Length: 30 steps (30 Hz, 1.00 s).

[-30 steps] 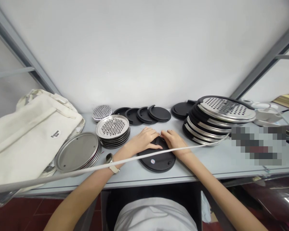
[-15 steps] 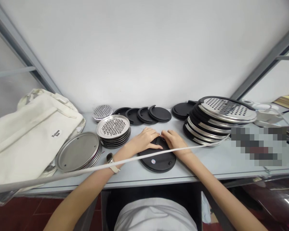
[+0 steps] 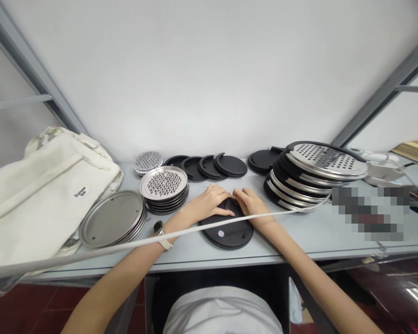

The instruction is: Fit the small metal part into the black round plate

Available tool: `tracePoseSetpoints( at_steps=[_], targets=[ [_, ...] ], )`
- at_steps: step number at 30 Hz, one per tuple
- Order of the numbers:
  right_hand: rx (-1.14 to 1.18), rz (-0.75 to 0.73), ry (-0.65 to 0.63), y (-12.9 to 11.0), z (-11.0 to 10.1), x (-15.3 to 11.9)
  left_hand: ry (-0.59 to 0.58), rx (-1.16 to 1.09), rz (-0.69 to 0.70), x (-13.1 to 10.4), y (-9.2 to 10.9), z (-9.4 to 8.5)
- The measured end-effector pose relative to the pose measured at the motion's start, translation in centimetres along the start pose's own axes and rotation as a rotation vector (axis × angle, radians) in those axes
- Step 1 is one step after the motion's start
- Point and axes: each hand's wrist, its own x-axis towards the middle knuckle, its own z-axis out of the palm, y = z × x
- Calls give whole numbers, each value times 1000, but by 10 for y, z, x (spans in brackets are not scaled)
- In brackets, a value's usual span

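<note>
A black round disc (image 3: 226, 232) lies flat on the shelf in front of me, with a small round sticker and a dark knob or hole near its front rim. My left hand (image 3: 211, 204) grips its far left side, thumb stretched across the top and fingers bent over the far edge. On the far right side, my right hand (image 3: 247, 204) is closed with curled fingertips at the same edge, close to the left fingers. Whatever small part may be between the fingertips is hidden. A white cord (image 3: 195, 228) passes in front of both hands.
To the left stand a stack of round grater plates (image 3: 164, 183), grey metal discs (image 3: 113, 218) and a cream cloth bag (image 3: 45, 190). Black round holders (image 3: 231, 166) lie along the wall. A tall stack of graters in black rims (image 3: 325, 157) rises at right.
Both hands stay in place on the black disc, with hardly any finger movement. The whole view shifts very slightly.
</note>
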Motion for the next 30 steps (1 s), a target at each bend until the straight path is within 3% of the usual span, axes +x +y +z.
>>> tracePoseSetpoints(
  at_steps=[30],
  targets=[
    [37,2,-15,-4,-5,1,19,-50,24,2,-5,4]
  ],
)
